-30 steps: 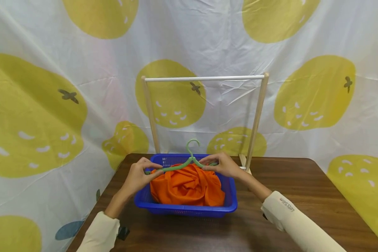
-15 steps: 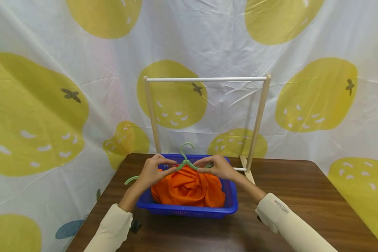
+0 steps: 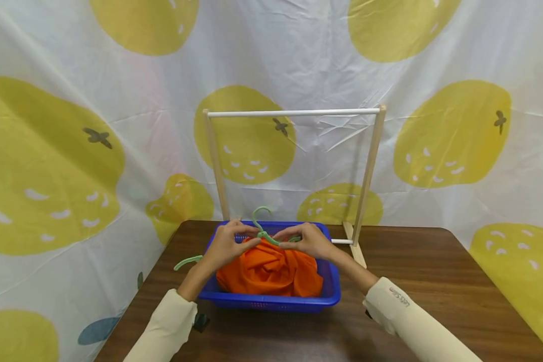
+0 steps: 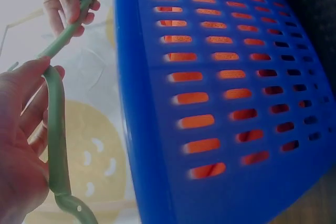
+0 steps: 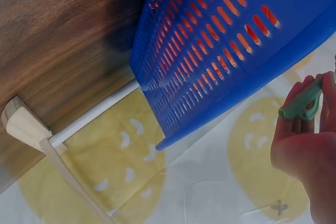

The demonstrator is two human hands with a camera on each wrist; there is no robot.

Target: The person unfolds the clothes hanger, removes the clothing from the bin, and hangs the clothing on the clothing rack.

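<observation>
Head view, two hands (image 3: 227, 245) (image 3: 308, 242) pinching one green hanger (image 3: 262, 235), one orange cloth (image 3: 272, 270), one blue basket (image 3: 271, 300)

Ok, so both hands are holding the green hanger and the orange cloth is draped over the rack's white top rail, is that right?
Not quite: the orange cloth lies bunched inside the blue basket, not over the white top rail; the head view shows it. The left hand and right hand do both hold the green hanger.
</observation>
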